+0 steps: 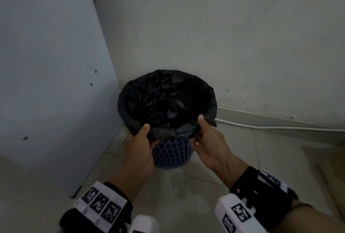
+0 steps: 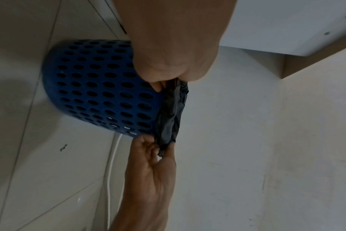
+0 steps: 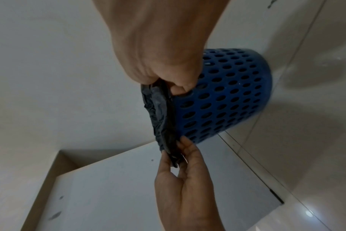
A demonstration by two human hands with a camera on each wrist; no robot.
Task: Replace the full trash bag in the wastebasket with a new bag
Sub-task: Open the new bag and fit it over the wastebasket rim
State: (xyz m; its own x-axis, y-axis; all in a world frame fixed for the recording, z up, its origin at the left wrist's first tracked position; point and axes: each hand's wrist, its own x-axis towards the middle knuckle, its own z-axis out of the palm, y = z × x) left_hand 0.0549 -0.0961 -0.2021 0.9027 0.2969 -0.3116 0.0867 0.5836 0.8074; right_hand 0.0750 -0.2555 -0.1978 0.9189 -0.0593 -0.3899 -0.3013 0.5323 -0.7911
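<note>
Now your 2 hands sit nearest, both on the near rim of the wastebasket. Your left hand (image 1: 139, 145) pinches the folded-over edge of the black trash bag (image 1: 166, 102), thumb on top, fingers curled under. Your right hand (image 1: 207, 139) pinches the same edge just beside it, thumb up on the rim. The bag lines the blue perforated wastebasket (image 1: 171, 156) and drapes over its rim all round. The wastebasket stands upright on the tiled floor (image 1: 196, 186), in the corner between a white panel (image 1: 46, 64) and the wall (image 1: 224, 36). A white cable (image 1: 280, 127) runs along the wall's base.
</note>
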